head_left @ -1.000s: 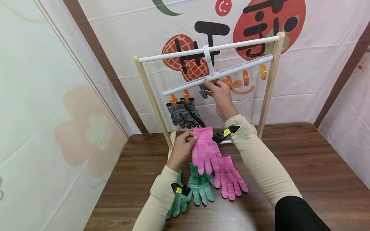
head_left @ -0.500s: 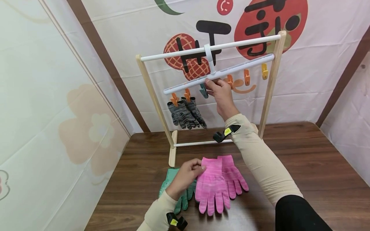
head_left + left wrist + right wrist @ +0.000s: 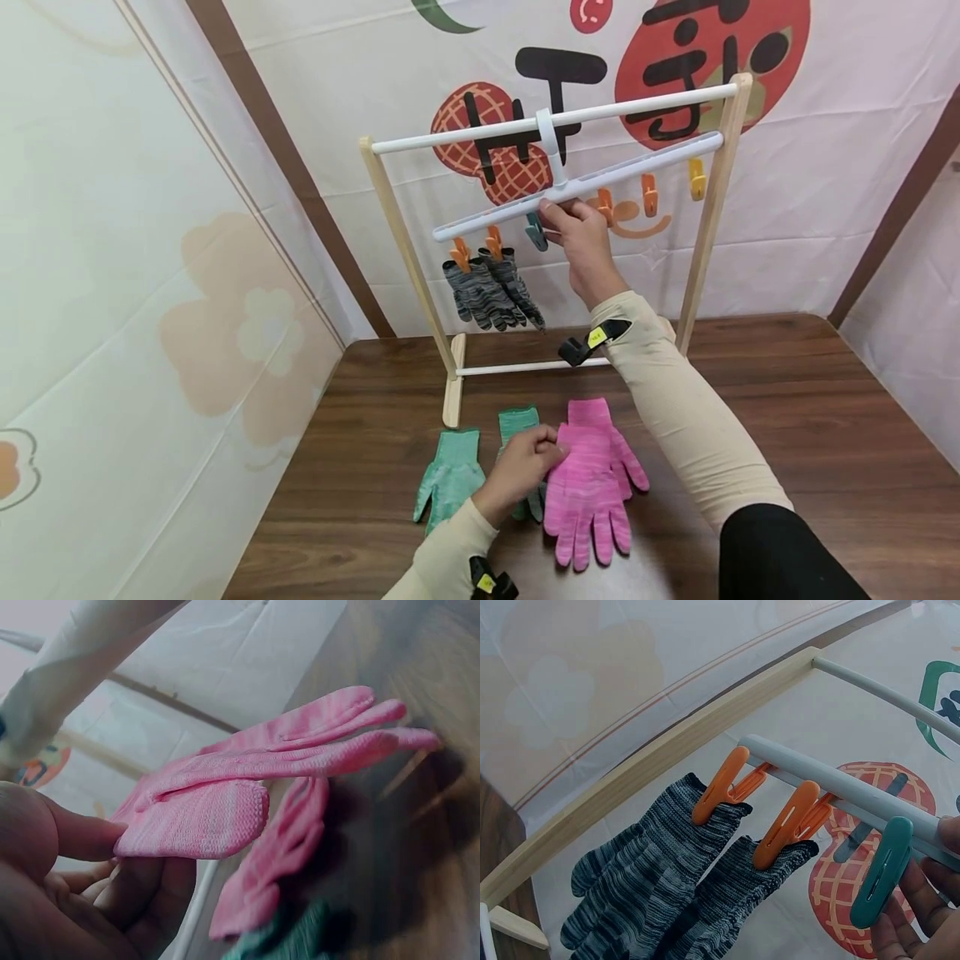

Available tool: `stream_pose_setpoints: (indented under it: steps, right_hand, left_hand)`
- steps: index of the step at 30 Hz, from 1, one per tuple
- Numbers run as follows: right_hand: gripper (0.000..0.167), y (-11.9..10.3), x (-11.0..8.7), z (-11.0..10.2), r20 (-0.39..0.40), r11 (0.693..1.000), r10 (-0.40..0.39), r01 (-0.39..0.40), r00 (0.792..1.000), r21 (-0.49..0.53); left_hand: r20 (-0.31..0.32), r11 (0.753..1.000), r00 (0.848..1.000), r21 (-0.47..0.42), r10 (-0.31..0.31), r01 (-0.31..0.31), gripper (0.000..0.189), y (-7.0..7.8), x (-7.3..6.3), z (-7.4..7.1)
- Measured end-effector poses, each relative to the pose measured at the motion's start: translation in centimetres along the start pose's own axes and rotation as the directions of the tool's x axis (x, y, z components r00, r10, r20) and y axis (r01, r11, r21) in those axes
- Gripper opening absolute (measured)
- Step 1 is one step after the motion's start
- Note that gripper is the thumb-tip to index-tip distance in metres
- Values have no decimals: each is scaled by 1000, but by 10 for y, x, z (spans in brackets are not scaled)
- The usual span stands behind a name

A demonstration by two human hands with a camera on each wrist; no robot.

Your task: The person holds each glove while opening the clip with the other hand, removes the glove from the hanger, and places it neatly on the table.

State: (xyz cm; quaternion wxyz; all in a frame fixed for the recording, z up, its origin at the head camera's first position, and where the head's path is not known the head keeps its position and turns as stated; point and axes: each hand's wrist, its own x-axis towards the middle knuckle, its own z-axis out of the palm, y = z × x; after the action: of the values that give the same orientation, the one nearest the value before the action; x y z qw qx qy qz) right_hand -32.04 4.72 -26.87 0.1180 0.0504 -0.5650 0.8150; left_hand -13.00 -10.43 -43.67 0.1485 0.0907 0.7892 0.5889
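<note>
My left hand (image 3: 520, 469) pinches the cuff edge of a pink knit glove (image 3: 587, 496) between thumb and fingers, low over the table. In the left wrist view this glove (image 3: 217, 802) is lifted, its fingers extending away. A second pink glove (image 3: 588, 410) lies partly behind it. Up at the rack, my right hand (image 3: 585, 250) grips the white clip hanger (image 3: 495, 218) near its middle, beside a teal clothespin (image 3: 536, 233). From the hanger's left end two grey-black gloves (image 3: 483, 292) hang in orange clothespins (image 3: 787, 825).
Two green gloves (image 3: 453, 475) lie on the brown table (image 3: 787, 433), one partly behind my left hand. The hanger hooks on a wooden rack (image 3: 401, 242) with a white top rail (image 3: 637, 107). Orange clothespins (image 3: 649, 196) and a yellow one (image 3: 697, 179) hold nothing on the hanger's right.
My left hand has brought the pink glove down from near the hanging gloves toward the table, then slightly right. The right hand keeps its grip on the hanger.
</note>
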Motion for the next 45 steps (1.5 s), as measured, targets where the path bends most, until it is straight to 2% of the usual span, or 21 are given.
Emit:
stream_pose_setpoints:
  steps: [4, 7, 10, 21, 27, 33, 40, 45]
  right_hand:
    - [35, 2, -2, 0, 0, 1000, 14, -14, 1000, -8]
    - [35, 5, -3, 0, 0, 1000, 25, -25, 1000, -8]
    - [35, 8, -5, 1, 5, 999, 32, -32, 999, -2]
    - [34, 0, -4, 0, -10, 1000, 10, -10, 1000, -9]
    - [33, -1, -4, -1, -18, 1000, 17, -17, 1000, -3]
    - [35, -1, -4, -1, -13, 1000, 4, -5, 1000, -14]
    - [33, -2, -5, -2, -10, 1000, 2, -2, 1000, 0]
    - [32, -4, -4, -1, -6, 1000, -6, 6, 1000, 0]
  left_hand:
    - [1, 999, 1000, -12, -31, 31, 15, 4, 16, 13]
    - [7, 998, 999, -39, -44, 44, 15, 5, 25, 17]
    - [-6, 998, 999, -51, -48, 48, 15, 4, 25, 14]
    - [21, 993, 994, -45, -110, 110, 17, -10, -21, -20]
    - [10, 990, 992, -54, -128, 129, 16, -17, -41, -28]
    - [5, 987, 992, -96, -130, 130, 17, -25, -52, -35]
    - [-32, 986, 987, -63, -156, 154, 17, -33, -60, -43]
    - [-29, 984, 985, -64, -171, 169, 15, -35, -67, -49]
